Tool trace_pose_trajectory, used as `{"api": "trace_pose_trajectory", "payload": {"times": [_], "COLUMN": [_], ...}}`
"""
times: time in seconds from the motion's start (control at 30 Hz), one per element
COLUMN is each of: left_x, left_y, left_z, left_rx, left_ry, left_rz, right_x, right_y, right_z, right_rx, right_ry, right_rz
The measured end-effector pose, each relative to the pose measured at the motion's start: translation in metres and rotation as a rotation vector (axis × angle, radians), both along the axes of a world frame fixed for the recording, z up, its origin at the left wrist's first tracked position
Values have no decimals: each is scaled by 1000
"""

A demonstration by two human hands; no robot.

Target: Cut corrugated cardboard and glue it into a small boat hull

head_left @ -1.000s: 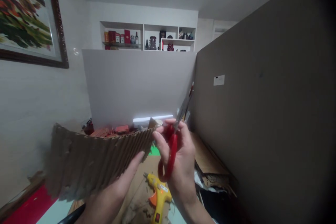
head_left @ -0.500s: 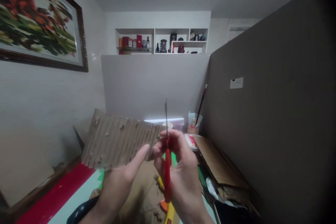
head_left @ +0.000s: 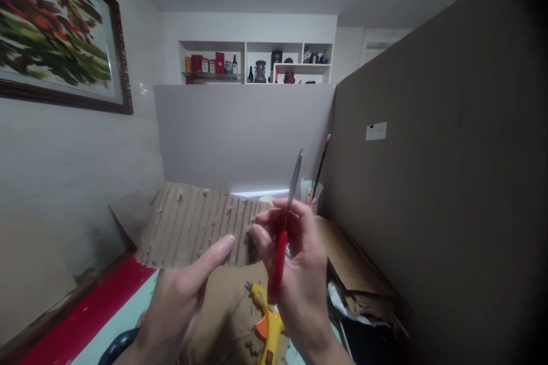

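A strip of corrugated cardboard (head_left: 192, 225), its ridges bare and dotted with torn paper bits, is held up in front of me. My left hand (head_left: 188, 291) grips it from below, thumb lying across the ridged face. In my right hand (head_left: 299, 262) are red-handled scissors (head_left: 280, 265), blades pointing up and held clear of the cardboard. The thumb and fingertips of that hand also meet at the strip's right edge; whether they pinch a scrap there is too small to tell. Below, a yellow glue gun (head_left: 269, 325) with an orange trigger lies on the work surface.
Brown cardboard sheets (head_left: 355, 265) are stacked on the right along the grey partition (head_left: 428, 182). A pen holder (head_left: 312, 205) with a long brush stands at the back. Small brown scraps (head_left: 252, 348) lie beside the glue gun. A dark rounded object (head_left: 117, 348) is at lower left.
The scissors have tilted, their blades now leaning right. The cardboard strip has turned a little, showing its ridged face more fully. The view has shifted slightly, and more of the glue gun shows.
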State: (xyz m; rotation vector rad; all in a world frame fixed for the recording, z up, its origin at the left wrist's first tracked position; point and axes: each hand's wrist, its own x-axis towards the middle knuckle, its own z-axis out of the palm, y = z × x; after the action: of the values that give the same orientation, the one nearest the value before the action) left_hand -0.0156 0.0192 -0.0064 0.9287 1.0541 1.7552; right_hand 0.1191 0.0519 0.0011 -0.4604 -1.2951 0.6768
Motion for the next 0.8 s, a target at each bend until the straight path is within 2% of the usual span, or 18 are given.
{"api": "trace_pose_trajectory", "payload": {"times": [0.07,0.2,0.27,0.37,0.43,0.6,0.7,0.8], "left_x": [-2,-6,-10,-17,-19,-12,-8,-6], "left_y": [-2,-7,-9,-11,-9,-9,-12,-12], "left_z": [-3,-5,-6,-10,-13,-12,-12,-13], "left_rx": [-40,-77,-64,-34,-10,-70,10,14], "left_ry": [80,426,558,651,613,324,273,243], "left_rz": [35,159,187,183,162,90,42,34], "right_x": [0,1,1,1,1,12,20,24], "right_y": [1,2,2,-1,-1,7,12,9], "right_z": [-1,-2,-2,-2,-2,4,9,12], "right_rx": [9,51,96,123,113,61,21,57], "right_ry": [-6,-36,-80,-132,-139,-90,-34,-49], "right_rz": [-12,-81,-147,-201,-197,-187,-244,-184]}}
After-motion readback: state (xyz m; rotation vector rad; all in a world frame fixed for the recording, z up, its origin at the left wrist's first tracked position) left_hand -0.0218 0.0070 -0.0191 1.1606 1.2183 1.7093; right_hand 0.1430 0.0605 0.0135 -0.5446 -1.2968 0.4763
